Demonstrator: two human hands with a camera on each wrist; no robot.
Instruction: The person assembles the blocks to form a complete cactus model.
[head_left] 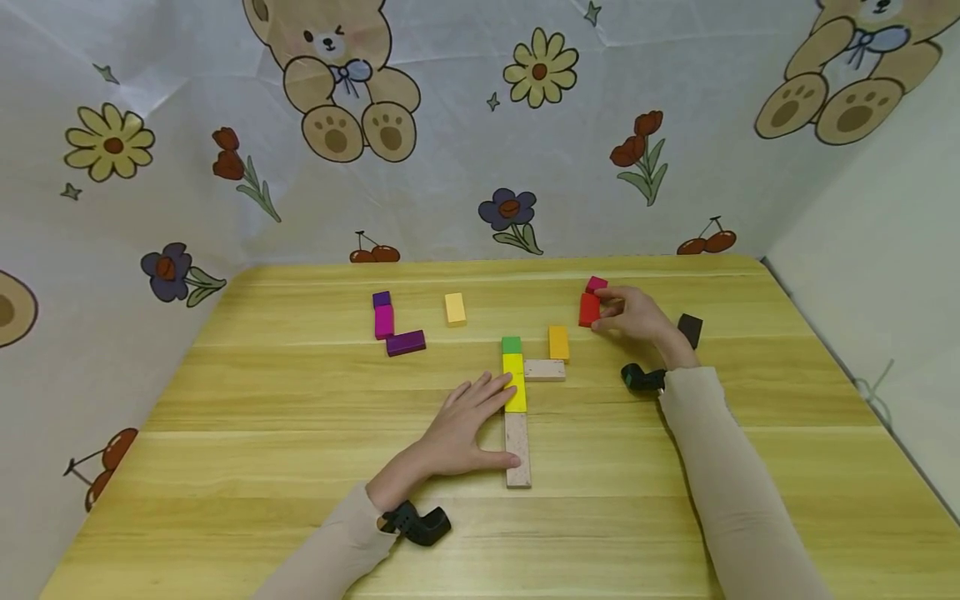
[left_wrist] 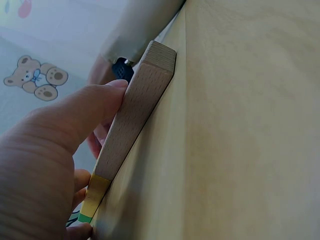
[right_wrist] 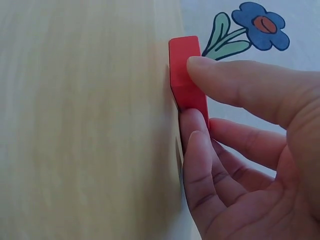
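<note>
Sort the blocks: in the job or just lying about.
Likely job:
- red block (right hand)
- yellow strip, long plain block (left hand)
- green block, short plain block, orange block

Seemingly lying about:
- purple-magenta cluster
- pale block
- dark block
- pink block

Left sleeve (head_left: 330,546), right sleeve (head_left: 742,483) were long, plain beige; left wrist camera (head_left: 429,527), right wrist camera (head_left: 641,378) were black.

Tabletop (head_left: 300,467) was light wood grain. On the left I had indigo (head_left: 382,298), magenta (head_left: 384,322) and purple (head_left: 406,343) blocks in a bent chain, pale yellow block (head_left: 455,309) apart. Middle: green block (head_left: 512,344), yellow stretch (head_left: 513,364), long bare-wood block (head_left: 517,450) end to end; short bare-wood block (head_left: 544,371) sideways, amber block (head_left: 558,342) beyond. Right: pink block (head_left: 597,284) behind the red block (head_left: 588,311) my fingers (right_wrist: 199,160) pinched; black block (head_left: 690,328) apart.
</note>
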